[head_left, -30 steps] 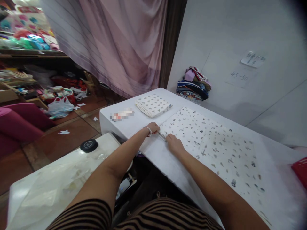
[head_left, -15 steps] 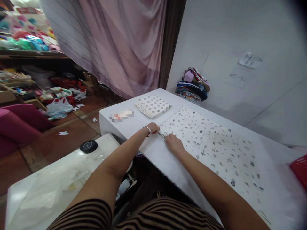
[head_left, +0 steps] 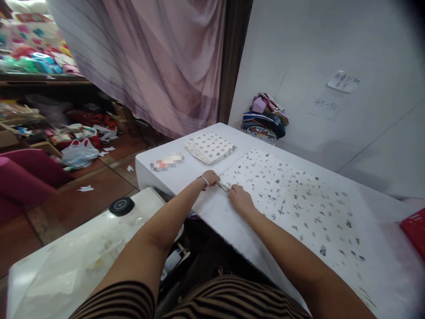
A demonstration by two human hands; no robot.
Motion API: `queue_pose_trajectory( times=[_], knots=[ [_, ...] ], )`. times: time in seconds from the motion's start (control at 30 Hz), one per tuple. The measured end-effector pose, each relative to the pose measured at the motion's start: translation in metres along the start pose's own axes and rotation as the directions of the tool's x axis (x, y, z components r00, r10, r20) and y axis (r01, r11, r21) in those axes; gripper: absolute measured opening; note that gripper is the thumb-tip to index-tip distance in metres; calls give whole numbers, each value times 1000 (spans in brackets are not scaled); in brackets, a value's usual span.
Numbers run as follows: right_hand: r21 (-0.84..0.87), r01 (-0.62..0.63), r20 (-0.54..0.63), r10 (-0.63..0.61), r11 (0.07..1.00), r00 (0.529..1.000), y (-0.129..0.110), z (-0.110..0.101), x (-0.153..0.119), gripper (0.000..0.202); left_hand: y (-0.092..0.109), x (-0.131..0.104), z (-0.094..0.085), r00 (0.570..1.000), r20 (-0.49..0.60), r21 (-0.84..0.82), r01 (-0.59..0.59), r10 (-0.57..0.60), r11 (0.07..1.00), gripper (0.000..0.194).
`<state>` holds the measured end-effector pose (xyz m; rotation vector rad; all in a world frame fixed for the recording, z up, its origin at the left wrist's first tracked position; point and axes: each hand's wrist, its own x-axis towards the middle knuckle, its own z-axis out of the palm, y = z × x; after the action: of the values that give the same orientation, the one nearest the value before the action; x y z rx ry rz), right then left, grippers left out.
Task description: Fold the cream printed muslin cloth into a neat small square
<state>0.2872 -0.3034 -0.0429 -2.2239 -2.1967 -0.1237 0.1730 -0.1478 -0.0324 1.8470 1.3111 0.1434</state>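
Note:
A white cloth printed with small dark motifs point(head_left: 265, 177) lies spread along the white table point(head_left: 206, 208). At its near left corner, my left hand point(head_left: 211, 178) pinches the edge; a bracelet circles that wrist. My right hand point(head_left: 239, 198) grips the same edge a short way to the right, fingers closed. Between the hands runs a short stretch of the cloth's edge. Beyond them a folded cloth with a grey leaf-like print point(head_left: 210, 147) rests on the table, apart from both hands.
A blurred-out item point(head_left: 167, 161) lies at the table's left end. Folded fabrics point(head_left: 264, 117) are stacked by the wall. On the lower white surface point(head_left: 59, 248) at left sits a round black object point(head_left: 121, 206). A red basket point(head_left: 415, 232) stands at far right.
The view has shifted slightly. Both hands stay at the cloth's edge in nearly the same place, still gripping it.

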Motion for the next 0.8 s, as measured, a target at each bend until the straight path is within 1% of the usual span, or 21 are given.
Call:
queue_pose_trajectory(
  times=[0.17, 0.33, 0.5, 0.7, 0.8],
  knots=[
    [-33, 36, -18, -37, 999, 999, -1, 4, -1, 24, -8, 4, 3, 999, -43, 51, -15, 17, 999, 10],
    [-34, 60, 23, -59, 998, 998, -1, 7, 0, 23, -10, 3, 4, 997, -71, 77, -24, 30, 997, 8],
    [-24, 67, 51, -66, 997, 996, -2, 4, 3, 23, -12, 0, 5, 994, -106, 73, -32, 40, 997, 11],
    [31, 45, 83, -47, 999, 995, 0, -2, 1, 25, -15, -2, 6, 991, -129, 30, -42, 45, 999, 13],
    [65, 6, 96, -12, 998, 995, -2, -6, 2, 28, -13, -3, 4, 990, -135, 9, -49, 50, 999, 14]
  ],
)
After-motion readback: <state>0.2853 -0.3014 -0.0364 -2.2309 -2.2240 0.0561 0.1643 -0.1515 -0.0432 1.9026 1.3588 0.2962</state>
